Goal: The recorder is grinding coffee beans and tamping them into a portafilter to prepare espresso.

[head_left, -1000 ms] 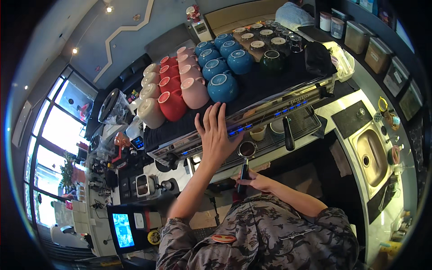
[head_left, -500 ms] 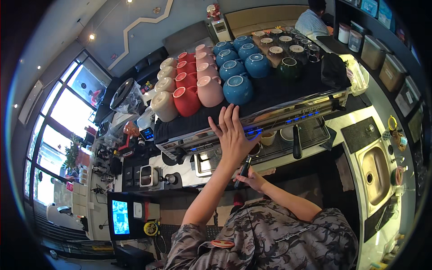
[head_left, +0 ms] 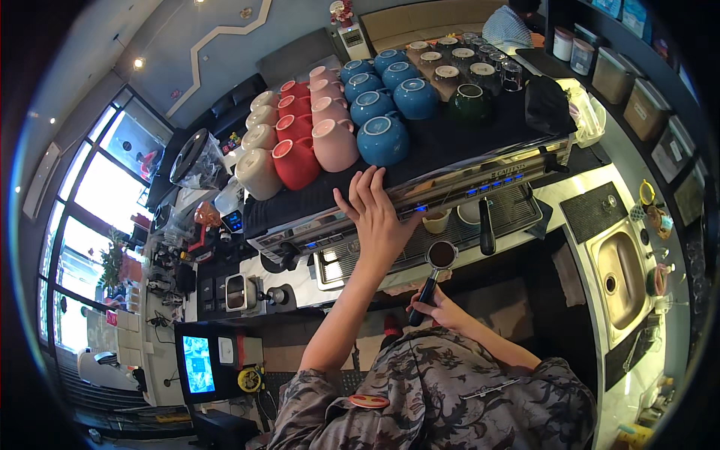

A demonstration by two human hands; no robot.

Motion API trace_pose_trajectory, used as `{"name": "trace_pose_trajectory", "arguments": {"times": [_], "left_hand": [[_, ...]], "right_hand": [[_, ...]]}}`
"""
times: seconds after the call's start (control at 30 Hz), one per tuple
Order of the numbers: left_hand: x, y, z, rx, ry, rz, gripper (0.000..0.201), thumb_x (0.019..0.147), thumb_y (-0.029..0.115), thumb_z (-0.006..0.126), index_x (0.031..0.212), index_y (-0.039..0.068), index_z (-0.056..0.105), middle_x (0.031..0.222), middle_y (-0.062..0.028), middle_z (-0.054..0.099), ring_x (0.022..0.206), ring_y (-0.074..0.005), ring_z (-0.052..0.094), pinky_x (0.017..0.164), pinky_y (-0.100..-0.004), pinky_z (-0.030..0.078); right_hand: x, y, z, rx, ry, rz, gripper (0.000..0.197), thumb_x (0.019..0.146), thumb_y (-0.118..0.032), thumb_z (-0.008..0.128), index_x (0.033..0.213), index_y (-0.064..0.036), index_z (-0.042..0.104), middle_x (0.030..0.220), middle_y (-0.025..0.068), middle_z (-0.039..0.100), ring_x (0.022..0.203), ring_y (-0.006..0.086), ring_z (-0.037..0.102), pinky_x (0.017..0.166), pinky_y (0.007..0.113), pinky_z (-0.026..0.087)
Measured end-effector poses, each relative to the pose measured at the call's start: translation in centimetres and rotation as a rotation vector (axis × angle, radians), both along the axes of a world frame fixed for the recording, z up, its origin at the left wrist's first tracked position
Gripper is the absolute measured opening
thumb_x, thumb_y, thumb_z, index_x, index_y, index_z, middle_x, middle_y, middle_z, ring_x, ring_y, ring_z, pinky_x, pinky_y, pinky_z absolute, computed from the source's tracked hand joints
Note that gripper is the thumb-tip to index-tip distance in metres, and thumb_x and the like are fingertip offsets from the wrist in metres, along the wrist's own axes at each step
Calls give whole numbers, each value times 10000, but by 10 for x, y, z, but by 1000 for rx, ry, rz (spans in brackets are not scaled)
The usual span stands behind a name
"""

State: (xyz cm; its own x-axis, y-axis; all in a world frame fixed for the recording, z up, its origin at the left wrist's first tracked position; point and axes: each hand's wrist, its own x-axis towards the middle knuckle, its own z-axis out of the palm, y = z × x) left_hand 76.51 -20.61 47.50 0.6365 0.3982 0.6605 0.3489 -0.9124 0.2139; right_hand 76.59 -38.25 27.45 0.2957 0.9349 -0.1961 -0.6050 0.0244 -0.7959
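A portafilter (head_left: pixel 430 283) is in my right hand (head_left: pixel 437 307), whose fingers wrap round its black handle. Its round metal basket holds dark brown coffee and points away from me, in front of the espresso machine (head_left: pixel 457 196). My left hand (head_left: pixel 375 221) has its fingers stretched out over the machine's upper front edge, just below the nearest blue cup (head_left: pixel 382 141) and pink cup (head_left: pixel 334 146); whether the fingertips press on the edge is hard to tell. A second portafilter (head_left: pixel 487 229) with a black handle sits in the machine. Under the machine stands a pale cup (head_left: pixel 436 221).
Upturned red cups (head_left: pixel 295 163), cream cups (head_left: pixel 257 174) and glasses (head_left: pixel 445 73) stand in rows on the machine's top. At the right is a sink (head_left: pixel 621 281); at lower left a lit screen (head_left: pixel 198 364). A person (head_left: pixel 508 28) sits at the back.
My right hand has drawn the portafilter back from the machine, so its coffee-filled basket now shows fully. My left hand stays at the machine's edge. The view has shifted slightly.
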Motion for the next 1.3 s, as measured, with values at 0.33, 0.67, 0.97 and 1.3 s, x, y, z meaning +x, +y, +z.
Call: {"name": "trace_pose_trajectory", "arguments": {"times": [0.33,0.67,0.97,1.3], "left_hand": [[-1,3,-1,7,4,-7,991,578,361,873,1343,36,334,1308,-149,374,1315,-311,308,1105,-578,44],[-23,12,24,-24,56,-146,720,821,447,664,1349,12,441,1321,-148,471,1276,-310,403,1123,-494,136],[-36,23,26,-42,62,-197,639,919,423,527,1355,-37,447,1371,-169,482,1304,-325,391,1129,-470,178],[-37,25,25,-100,77,-241,607,949,395,466,1406,0,408,1428,-167,437,1354,-330,343,1155,-478,127]], "right_hand": [[0,-4,20,-74,-52,28,302,928,-57,613,1132,-95,394,1024,58,569,1017,217,619,912,356,466],[-10,21,5,87,-118,118,301,923,-100,634,1114,-118,402,998,43,579,946,196,639,874,346,494],[-22,115,40,148,-113,-18,255,949,-114,584,1130,-59,414,1008,61,584,1017,161,610,852,320,483],[-8,190,-6,87,-320,-142,769,934,-105,567,1515,-45,66,1539,121,191,1392,214,254,1100,323,281]]}}
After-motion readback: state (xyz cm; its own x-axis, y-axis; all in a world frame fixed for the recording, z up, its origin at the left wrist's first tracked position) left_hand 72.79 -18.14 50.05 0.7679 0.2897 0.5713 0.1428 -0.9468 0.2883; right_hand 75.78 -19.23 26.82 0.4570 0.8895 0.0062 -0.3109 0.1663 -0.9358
